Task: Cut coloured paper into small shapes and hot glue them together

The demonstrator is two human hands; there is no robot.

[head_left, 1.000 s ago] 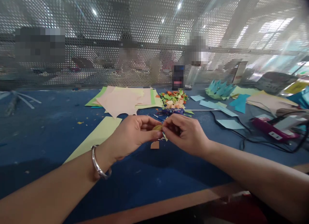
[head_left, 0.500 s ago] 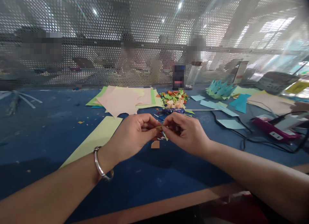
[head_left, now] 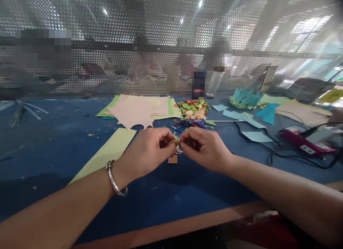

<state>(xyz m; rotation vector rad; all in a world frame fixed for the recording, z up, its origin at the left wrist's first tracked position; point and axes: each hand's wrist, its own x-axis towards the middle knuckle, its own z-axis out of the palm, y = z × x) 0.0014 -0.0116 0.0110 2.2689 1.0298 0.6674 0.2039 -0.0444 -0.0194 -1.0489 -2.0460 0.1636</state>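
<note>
Between the fingertips of both hands is a small yellowish piece of paper (head_left: pixel 174 142), mostly covered by the fingers. My left hand (head_left: pixel 150 146), with a silver bangle on its wrist, pinches the left end. Closed on the right end is my right hand (head_left: pixel 207 146). Just below the fingers lies an orange paper scrap (head_left: pixel 173 159) on the blue table. Small pale cuttings show behind the fingertips. Beyond the hands sits a heap of small folded paper pieces (head_left: pixel 195 108) in green, orange and peach.
Pink paper sheets (head_left: pixel 128 111) lie at the back left, with a pale green strip (head_left: pixel 107 152) nearer me. Light blue paper pieces (head_left: pixel 256 136), a spiky turquoise paper form (head_left: pixel 245 97) and a purple power strip (head_left: pixel 305 141) with cables are at right. A perforated metal screen (head_left: pixel 107 70) stands behind.
The yellowish paper shows as a curved strip now, where it was flatter and more hidden before. My fingertips have shifted slightly; both hands keep their pinch.
</note>
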